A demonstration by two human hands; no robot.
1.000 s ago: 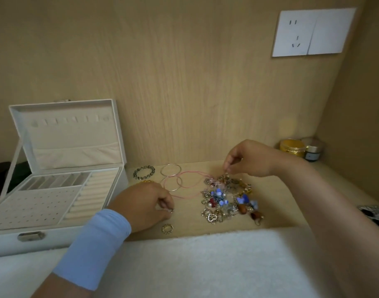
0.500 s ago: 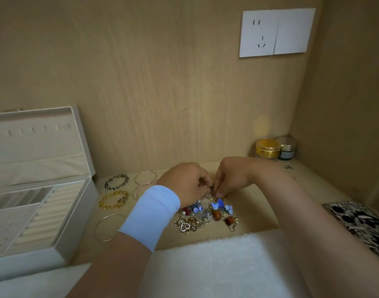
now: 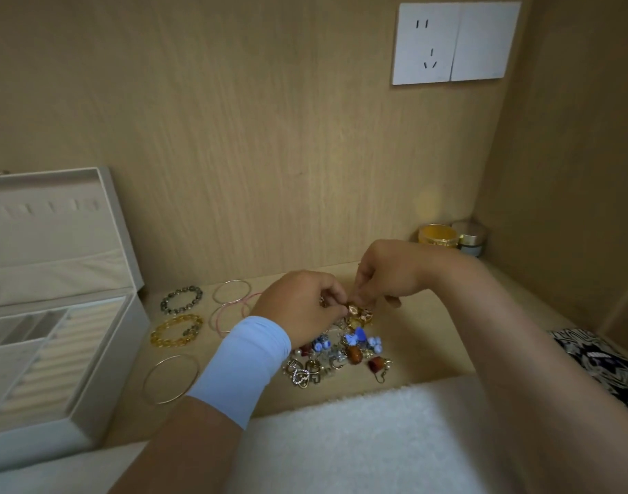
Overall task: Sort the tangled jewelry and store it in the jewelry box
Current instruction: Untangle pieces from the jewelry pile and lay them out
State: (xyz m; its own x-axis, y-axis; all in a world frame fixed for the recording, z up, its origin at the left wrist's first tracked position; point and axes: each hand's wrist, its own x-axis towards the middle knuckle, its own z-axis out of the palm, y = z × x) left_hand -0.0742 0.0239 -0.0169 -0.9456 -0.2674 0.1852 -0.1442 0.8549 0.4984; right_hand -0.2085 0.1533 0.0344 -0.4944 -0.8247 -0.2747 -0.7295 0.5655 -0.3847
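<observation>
A tangled jewelry pile (image 3: 341, 354) of blue, brown and gold earrings and charms lies on the wooden shelf. Above its far edge my left hand (image 3: 302, 304) and my right hand (image 3: 384, 276) meet, both pinching a gold piece (image 3: 359, 313) from the tangle. To the left lie a dark beaded bracelet (image 3: 181, 299), a yellow beaded bracelet (image 3: 176, 330), thin pink and silver bangles (image 3: 231, 292) and a gold bangle (image 3: 170, 379). The white jewelry box (image 3: 91, 397) stands open at the far left, its compartments showing.
Two small jars (image 3: 451, 237), one gold and one silver-lidded, stand in the back right corner. A white fluffy cloth (image 3: 359, 440) covers the front. A black-and-white patterned item (image 3: 605, 365) lies at the right edge. A wall socket (image 3: 455, 42) is mounted high up.
My left hand has left the small ring near the bangles and moved right to meet my right hand at the pile. The view has shifted right, so the box sits further left.
</observation>
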